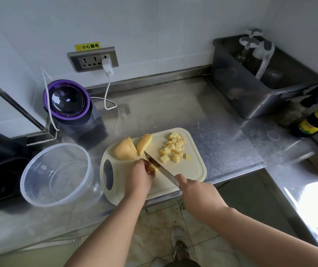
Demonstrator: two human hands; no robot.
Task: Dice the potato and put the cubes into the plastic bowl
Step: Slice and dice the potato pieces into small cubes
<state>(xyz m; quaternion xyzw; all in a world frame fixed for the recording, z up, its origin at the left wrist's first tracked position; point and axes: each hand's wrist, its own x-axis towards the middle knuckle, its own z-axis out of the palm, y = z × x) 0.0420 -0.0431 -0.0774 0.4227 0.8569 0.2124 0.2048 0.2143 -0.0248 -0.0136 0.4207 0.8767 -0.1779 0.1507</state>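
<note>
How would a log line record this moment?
phase: dicing; left hand: holds potato piece; right hand: grips knife; cubes: on cutting board; plastic bowl: empty

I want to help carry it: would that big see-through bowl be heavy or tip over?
Probably light: the plastic bowl looks thin-walled and empty. Unlikely to tip, being wide and low. It may slide on the smooth steel counter.

Cream cutting board (192, 170) bears pale yellow potato cubes (174, 149) at its one o'clock, yellow-tan potato chunks (125, 150) at eleven, and a yellow potato strip (152, 167) beside the silver knife (162, 168). Clear plastic bowl (38, 189) at nine; purple-ringed black appliance (66, 99) at ten; brushed silver desk (221, 132).
</note>
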